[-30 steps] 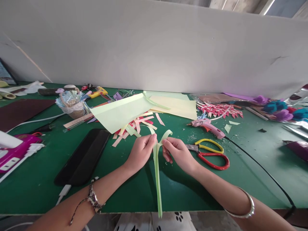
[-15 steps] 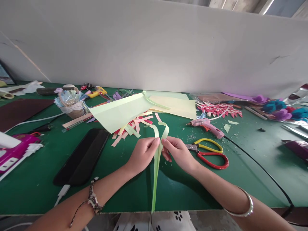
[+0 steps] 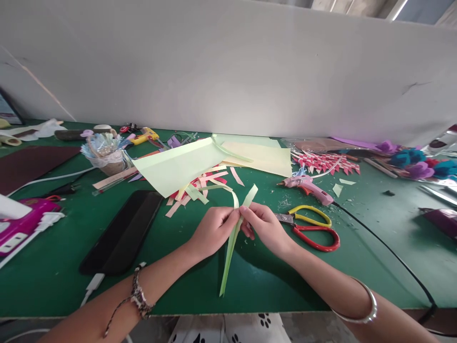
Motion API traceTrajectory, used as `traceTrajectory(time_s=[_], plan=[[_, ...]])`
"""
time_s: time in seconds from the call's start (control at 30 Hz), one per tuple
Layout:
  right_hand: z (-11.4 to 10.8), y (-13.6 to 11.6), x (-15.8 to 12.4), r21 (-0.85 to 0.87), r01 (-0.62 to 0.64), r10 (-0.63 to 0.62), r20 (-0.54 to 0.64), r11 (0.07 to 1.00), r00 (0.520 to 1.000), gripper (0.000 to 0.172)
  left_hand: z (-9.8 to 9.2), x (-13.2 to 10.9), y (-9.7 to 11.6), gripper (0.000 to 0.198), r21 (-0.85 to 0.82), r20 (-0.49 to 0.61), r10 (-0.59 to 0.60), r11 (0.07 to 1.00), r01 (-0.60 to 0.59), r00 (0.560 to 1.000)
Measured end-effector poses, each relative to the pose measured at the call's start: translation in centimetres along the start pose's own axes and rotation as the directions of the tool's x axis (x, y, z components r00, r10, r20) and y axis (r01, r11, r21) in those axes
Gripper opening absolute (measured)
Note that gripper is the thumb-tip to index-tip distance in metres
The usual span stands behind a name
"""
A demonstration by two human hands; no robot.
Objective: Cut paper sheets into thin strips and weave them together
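Thumb and fingers of my left hand (image 3: 217, 227) pinch a pale green paper strip (image 3: 230, 250) near the middle of the view. My right hand (image 3: 263, 221) pinches the same green paper beside it, the two thumbs almost touching. Below the hands the strip narrows to a folded tail; above them two ends spread apart, one curling left and one slanting up right. Scissors (image 3: 316, 238) with one red and one yellow handle lie just right of my right hand. Behind the hands are cut paper strips (image 3: 200, 186) in pink, red and green.
Light green paper sheets (image 3: 174, 164) lie at the back. A pink glue gun (image 3: 310, 187) with a black cord lies right, near woven red-and-white paper (image 3: 326, 163). A black phone (image 3: 123, 233) with a charging cable is left, beyond it a small decorated basket (image 3: 110, 157). A magenta power strip (image 3: 28, 221) sits far left.
The strip's lower tail has drawn up from beyond the table edge and swung slightly left. The upper ends have shifted: the left one stretches further left, the right one is straighter. Both hands barely moved.
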State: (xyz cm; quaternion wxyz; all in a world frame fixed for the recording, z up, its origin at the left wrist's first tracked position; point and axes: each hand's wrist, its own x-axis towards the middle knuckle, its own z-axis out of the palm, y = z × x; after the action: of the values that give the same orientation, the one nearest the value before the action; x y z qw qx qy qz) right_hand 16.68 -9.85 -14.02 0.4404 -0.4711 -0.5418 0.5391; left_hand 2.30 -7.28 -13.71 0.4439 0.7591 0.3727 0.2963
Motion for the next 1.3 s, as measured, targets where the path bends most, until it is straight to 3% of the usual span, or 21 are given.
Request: traceTrajectory(time_s=[0.2, 0.4, 0.57, 0.67, 0.83, 0.9, 1.03, 1.3], plan=[[-0.07, 0.06, -0.03, -0.010, -0.020, 0.019, -0.012, 1.000, 1.000, 0.042, -0.20, 0.06, 0.28, 0.041, -0.064, -0.180, -0.045, 0.997, 0.034, 0.983], [-0.33, 0.09, 0.16, 0.058, 0.045, -0.038, -0.120, 0.997, 0.992, 0.041, -0.09, 0.02, 0.18, 0.043, -0.052, 0.023, -0.018, 0.998, 0.019, 1.000], [-0.08, -0.19, -0.05, 0.001, 0.016, -0.016, 0.013, 1.000, 1.000, 0.042, 0.02, -0.01, -0.17, 0.046, -0.054, 0.000, 0.001, 0.999, -0.001, 1.000], [0.03, -0.34, -0.23, -0.032, 0.012, -0.012, 0.011, 0.999, 1.000, 0.043, -0.02, -0.01, -0.09, 0.046, -0.067, -0.003, 0.004, 0.998, -0.005, 1.000], [-0.21, 0.00, -0.22, -0.049, 0.015, -0.015, -0.009, 0.999, 1.000, 0.041, -0.23, 0.10, 0.16, 0.043, -0.093, -0.158, -0.033, 0.995, 0.019, 0.987], [-0.32, 0.17, -0.12, -0.030, 0.023, -0.024, -0.059, 0.999, 0.998, 0.041, -0.29, 0.16, 0.12, 0.045, -0.097, -0.121, -0.054, 0.994, 0.043, 0.991], [-0.34, 0.12, 0.08, 0.029, 0.065, -0.060, -0.139, 0.997, 0.988, 0.042, -0.25, 0.20, -0.07, 0.043, -0.075, 0.059, -0.027, 0.997, 0.031, 0.998], [0.04, -0.03, -0.16, -0.052, 0.029, -0.031, -0.024, 0.998, 0.999, 0.045, -0.07, 0.10, -0.08, 0.042, -0.031, -0.005, 0.027, 0.999, -0.027, 1.000]])
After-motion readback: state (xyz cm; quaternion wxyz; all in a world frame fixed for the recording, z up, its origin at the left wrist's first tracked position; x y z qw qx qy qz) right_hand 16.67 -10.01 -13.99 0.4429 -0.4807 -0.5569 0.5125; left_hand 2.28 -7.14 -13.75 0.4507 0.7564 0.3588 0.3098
